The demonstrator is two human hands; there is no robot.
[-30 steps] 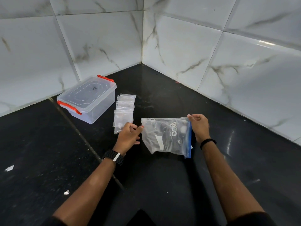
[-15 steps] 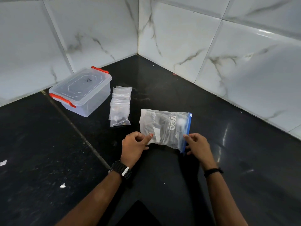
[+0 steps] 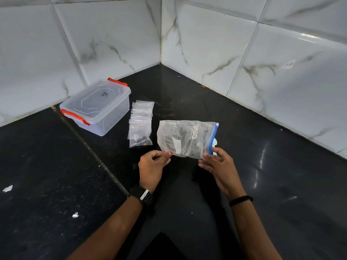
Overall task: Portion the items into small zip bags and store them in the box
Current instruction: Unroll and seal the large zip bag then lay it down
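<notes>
While a second back up off the bench, big zip bag (image 3: 186, 138) now lowered beside small bags (image 3: 140, 126), left hand (image 3: 153, 165) and right hand (image 3: 218, 163) pinching corners, box (image 3: 97, 106) closed, opening likely next.

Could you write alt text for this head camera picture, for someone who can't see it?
Two hands, left hand and right hand, pinch a large zip bag on a black counter. Beside it lie small zip bags and a closed clear box.

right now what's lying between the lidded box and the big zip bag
In the head view, a stack of small zip bags lies on the black counter between the clear box and the large zip bag.
</notes>
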